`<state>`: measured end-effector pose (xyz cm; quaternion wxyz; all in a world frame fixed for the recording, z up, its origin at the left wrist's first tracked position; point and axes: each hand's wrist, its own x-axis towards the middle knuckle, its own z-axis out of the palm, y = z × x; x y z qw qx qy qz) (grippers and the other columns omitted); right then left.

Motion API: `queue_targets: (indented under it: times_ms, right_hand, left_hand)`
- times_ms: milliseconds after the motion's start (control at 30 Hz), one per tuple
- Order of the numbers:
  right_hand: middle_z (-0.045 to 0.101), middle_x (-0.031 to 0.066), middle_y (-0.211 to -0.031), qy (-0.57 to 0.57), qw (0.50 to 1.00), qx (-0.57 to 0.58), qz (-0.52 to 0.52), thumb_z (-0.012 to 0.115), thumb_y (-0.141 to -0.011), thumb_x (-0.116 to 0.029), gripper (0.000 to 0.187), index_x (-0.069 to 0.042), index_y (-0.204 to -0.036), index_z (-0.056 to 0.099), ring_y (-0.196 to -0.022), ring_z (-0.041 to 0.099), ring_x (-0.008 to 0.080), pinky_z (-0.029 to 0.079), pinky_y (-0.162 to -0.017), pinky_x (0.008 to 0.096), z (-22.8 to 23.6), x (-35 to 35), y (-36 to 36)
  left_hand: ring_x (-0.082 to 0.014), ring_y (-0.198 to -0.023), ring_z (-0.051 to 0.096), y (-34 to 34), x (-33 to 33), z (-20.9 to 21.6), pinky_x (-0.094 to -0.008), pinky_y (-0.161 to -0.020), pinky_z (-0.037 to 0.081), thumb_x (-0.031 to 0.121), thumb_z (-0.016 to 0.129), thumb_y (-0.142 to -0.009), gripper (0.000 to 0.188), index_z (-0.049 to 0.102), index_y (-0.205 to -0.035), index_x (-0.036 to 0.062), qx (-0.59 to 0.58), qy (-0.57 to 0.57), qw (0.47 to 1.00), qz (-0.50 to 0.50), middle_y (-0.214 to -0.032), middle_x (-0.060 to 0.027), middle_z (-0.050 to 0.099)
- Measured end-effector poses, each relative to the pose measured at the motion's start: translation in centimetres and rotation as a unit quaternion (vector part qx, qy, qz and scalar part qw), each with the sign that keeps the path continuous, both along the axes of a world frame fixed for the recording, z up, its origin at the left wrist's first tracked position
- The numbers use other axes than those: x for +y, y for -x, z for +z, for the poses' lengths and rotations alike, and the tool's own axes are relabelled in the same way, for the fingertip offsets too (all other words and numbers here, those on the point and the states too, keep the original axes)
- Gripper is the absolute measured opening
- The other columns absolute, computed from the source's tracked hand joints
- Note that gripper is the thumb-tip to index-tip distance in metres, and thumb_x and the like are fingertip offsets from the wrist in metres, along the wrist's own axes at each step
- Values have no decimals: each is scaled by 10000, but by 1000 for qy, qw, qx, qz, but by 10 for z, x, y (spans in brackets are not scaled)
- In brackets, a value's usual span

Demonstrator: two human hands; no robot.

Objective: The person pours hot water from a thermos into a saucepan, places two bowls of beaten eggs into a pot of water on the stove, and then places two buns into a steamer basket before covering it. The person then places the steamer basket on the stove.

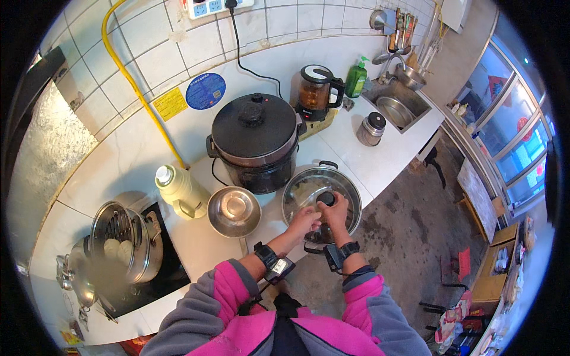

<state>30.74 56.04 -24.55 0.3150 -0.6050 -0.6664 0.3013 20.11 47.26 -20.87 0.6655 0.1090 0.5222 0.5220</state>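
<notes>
A wide pot with two black side handles stands on the counter in front of me, under what looks like a glass lid. My right hand is closed around the black round knob above the pot's middle. Beside it my left hand has its fingers pinched together close to the right hand's fingertips. Whatever is between those fingers, if anything, is too small to make out. Just left of the pot sits a shiny steel bowl, which neither hand touches.
Behind the bowl stand a black electric cooker and a pale thermos flask. A steamer pot with white round pieces inside is on the left stove. Back right are a glass kettle, green pump bottle, jar and sink.
</notes>
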Motion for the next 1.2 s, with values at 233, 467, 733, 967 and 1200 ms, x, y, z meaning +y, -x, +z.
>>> queue_targets:
  times_ms: [233,467,733,967,1200]
  right_hand:
    - [542,190,-1040,11,1000,-1,22,791,-570,-184,538,-26,-1047,598,-979,543,359,453,-857,395,14,3,7]
    - [567,182,-953,-19,999,5,29,797,-551,-166,492,-13,-981,614,-947,550,358,454,-834,400,11,6,5]
    - [562,188,-969,-51,998,18,28,815,-549,-206,505,17,-948,601,-923,559,338,448,-823,383,40,-8,-6]
    - [582,177,-954,-64,996,17,53,824,-568,-219,498,18,-945,601,-908,571,328,453,-817,379,67,-45,-6]
    - [587,119,-930,-34,995,19,94,815,-578,-175,460,13,-941,603,-848,587,221,468,-764,314,104,-107,23]
  left_hand:
    - [-110,-829,546,1,16,-1,-247,-718,457,192,577,-858,287,514,-1123,104,-6,-42,999,-10,-982,-4,557]
    - [-117,-949,530,-2,19,3,-284,-816,433,216,538,-873,208,539,-1056,118,-8,-78,996,-41,-1022,0,563]
    - [-142,-978,542,-7,3,34,-301,-826,459,177,575,-850,568,341,-1355,60,-27,-77,996,-37,-1077,-35,541]
    - [-135,-946,548,-11,-32,51,-300,-795,478,192,630,-822,417,457,-1186,86,-24,-105,993,-43,-1055,-31,541]
    - [-182,-885,569,21,-105,87,-306,-770,494,187,633,-800,607,332,-1302,28,-15,-121,992,-14,-1073,-102,528]
